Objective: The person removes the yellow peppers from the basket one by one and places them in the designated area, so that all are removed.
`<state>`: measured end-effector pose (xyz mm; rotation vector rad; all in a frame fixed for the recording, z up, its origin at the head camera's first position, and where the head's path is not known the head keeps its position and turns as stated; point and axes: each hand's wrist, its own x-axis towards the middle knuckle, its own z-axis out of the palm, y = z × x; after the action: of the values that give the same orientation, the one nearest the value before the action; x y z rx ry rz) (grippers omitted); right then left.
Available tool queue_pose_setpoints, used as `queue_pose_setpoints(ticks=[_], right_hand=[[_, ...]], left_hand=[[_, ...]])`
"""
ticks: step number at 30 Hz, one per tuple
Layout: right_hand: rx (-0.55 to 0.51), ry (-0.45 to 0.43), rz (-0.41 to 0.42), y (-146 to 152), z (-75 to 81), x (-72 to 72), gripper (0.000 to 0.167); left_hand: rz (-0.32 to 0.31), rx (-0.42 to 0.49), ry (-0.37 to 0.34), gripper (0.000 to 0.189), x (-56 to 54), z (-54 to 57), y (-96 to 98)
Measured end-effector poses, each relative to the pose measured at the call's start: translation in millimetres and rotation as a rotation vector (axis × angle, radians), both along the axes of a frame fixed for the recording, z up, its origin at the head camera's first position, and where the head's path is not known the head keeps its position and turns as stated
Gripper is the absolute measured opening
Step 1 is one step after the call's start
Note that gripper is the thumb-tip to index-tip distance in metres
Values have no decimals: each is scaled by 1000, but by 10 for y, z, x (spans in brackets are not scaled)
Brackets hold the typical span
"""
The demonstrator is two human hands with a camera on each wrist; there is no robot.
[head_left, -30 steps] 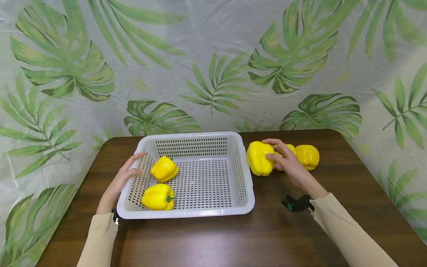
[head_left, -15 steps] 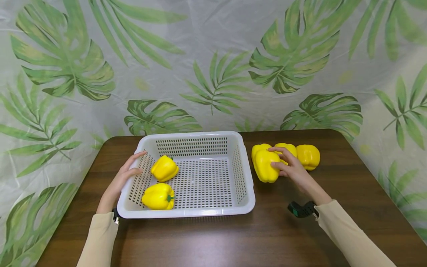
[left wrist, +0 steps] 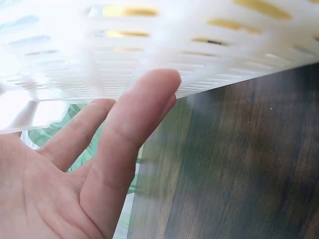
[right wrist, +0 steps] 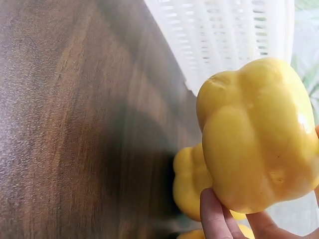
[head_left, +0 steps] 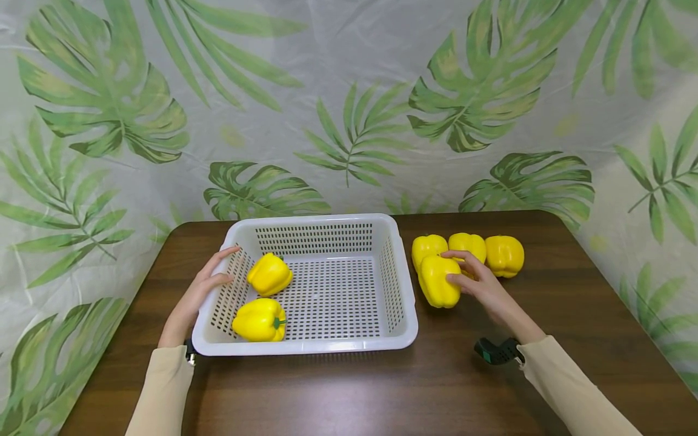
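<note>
My right hand [head_left: 482,287] holds a yellow bell pepper [head_left: 438,281] between thumb and fingers, just right of the white slotted basket [head_left: 305,347]. Seen from the right wrist, the held pepper [right wrist: 254,139] shows its lobed side, fingertips against its lower part. Behind it is another yellow pepper [head_left: 429,244], partly covered. Over at the basket's left side, my left hand [head_left: 196,297] rests on the rim, its fingers fairly straight. The left wrist view shows its fingers [left wrist: 122,124] right at the basket's wall. Inside the basket lie two yellow peppers, one farther back [head_left: 269,275] and one nearer [head_left: 259,321].
Two more yellow peppers, one in the middle [head_left: 468,242] and one at the end [head_left: 504,256], stand in the row right of the basket. Everything sits on a dark wooden table [head_left: 349,393]. A leaf-patterned cloth [head_left: 349,109] hangs behind its back edge.
My right hand has come toward me and slightly right with the held pepper, uncovering more of the peppers behind it. The left hand and the basket stay in place.
</note>
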<state>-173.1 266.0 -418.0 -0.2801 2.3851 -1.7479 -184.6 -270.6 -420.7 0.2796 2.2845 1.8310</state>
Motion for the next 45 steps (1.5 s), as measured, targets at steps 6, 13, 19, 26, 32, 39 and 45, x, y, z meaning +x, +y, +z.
queue_pose_setpoints(ticks=[6,13,19,26,32,39,45], right_hand=[[14,27,14,39,-48,48,44],[48,39,12,78,-129,107,43],[68,36,21,96,-177,137,43],[89,24,26,108,-209,151,44],[85,19,30,129,-226,145,45],[84,11,30,147,-233,136,46],[82,25,30,155,-241,127,46]], left_hand=[[-3,6,2,55,-1,0,1],[4,4,-11,55,4,6,3],[1,13,-11,56,11,6,0],[-3,18,12,55,3,8,6],[-5,14,19,54,-5,3,4],[-5,10,25,54,-13,-3,0],[-6,14,25,54,-10,-3,0]])
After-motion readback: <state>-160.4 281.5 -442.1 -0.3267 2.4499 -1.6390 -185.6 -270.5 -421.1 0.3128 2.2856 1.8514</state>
